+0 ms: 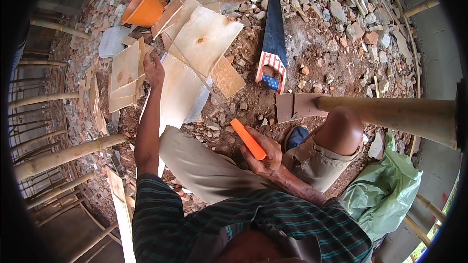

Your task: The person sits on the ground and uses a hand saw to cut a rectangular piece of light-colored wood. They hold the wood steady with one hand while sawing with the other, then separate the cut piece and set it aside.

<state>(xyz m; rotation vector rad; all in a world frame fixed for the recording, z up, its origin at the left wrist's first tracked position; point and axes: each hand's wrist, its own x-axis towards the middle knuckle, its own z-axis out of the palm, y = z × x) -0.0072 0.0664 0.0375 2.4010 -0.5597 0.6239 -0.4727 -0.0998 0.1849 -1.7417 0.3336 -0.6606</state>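
Observation:
In my right hand [265,153], the fingers are wrapped round the orange handle [247,139] of a handsaw. Its narrow-looking blade [207,85], seen nearly edge-on, slants up and left across pale plywood. My left hand [154,72] is at the left edge of a long plywood sheet [171,90], fingers bent at its upper corner; part of the grip is hidden. Beyond the blade, a squarish plywood piece [207,39] overlaps other pieces. A second handsaw [274,34], dark-bladed with a striped and starred handle, lies on the ground to the right.
Stacked plywood offcuts [126,70] lie left of my left hand, below an orange bucket [143,8] tipped on rubble. A bamboo pole [390,117] juts in from the right above my knee. Green plastic sheeting [385,185] is bunched at lower right. Bamboo poles [70,156] line the left.

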